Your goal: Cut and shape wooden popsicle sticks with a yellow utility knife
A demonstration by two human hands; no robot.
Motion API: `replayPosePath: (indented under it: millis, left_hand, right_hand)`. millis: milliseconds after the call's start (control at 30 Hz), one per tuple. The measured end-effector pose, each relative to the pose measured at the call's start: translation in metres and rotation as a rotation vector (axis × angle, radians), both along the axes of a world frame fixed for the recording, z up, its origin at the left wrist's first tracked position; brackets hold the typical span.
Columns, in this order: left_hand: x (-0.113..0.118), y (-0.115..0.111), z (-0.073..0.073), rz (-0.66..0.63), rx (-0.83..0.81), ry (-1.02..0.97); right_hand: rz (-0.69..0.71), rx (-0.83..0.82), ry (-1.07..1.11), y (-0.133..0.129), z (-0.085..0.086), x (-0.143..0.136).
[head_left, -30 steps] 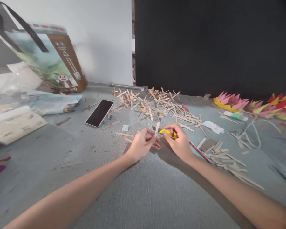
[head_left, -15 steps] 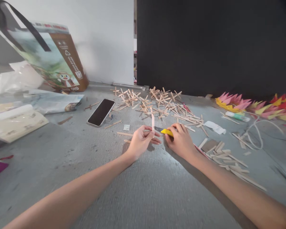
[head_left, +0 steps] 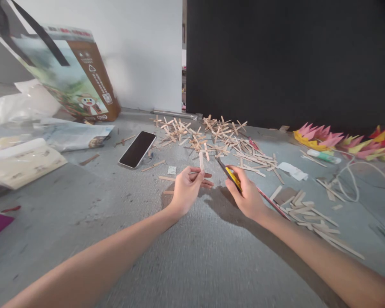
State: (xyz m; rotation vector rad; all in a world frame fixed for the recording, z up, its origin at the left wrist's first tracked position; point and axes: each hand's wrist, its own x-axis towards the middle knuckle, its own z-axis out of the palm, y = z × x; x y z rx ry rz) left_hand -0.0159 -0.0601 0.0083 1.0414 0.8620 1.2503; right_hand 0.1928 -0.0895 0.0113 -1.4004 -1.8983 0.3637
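Near the middle of the grey table [head_left: 125, 252], my left hand [head_left: 188, 188] pinches a flat wooden stick [head_left: 202, 161], which stands roughly upright. Its other fingers reach out to the right. My right hand [head_left: 244, 192] is wrapped round a yellow and black cutter [head_left: 233, 177], whose dark tip points up and left. A gap separates the cutter from the stick. Just beyond the hands lie many crossed wooden sticks [head_left: 220, 131]. A small pale square packet [head_left: 172, 170] rests left of my left hand, close to a few loose sticks.
A phone [head_left: 137, 149] lies left of the stick pile. Farther left are a printed bag [head_left: 80, 81] and plastic packages [head_left: 25, 164]. To the right are loose sticks [head_left: 303, 209], a white cable [head_left: 336, 179], a glue tube [head_left: 323, 155] and folded paper pieces [head_left: 319, 137].
My right hand has turned, and the cutter has swung from nearly level beside the stick to pointing up and left, apart from it. The stick's broad face now shows more.
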Motion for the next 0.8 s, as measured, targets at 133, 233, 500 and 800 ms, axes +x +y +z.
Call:
replayPosePath:
  millis: [133,233,500,800]
  left_hand:
    - [0.0006,-0.0022,0.0029,0.064,-0.016,0.03]
    - [0.001,-0.0032,0.0041,0.088,-0.016,0.079]
    - [0.0,-0.0032,-0.0028,0.082,0.035,0.183]
    - [0.0001,-0.004,-0.0031,0.085,0.066,0.207]
  right_hand:
    - [0.116,-0.084,0.045,-0.0093,0.0018,-0.0053]
    - [0.152,-0.112,0.084,-0.0115,-0.0002,-0.0058]
    - [0.124,-0.055,0.037,-0.0122,-0.0005,-0.0051]
    - [0.124,-0.021,0.035,-0.0122,0.0007,-0.006]
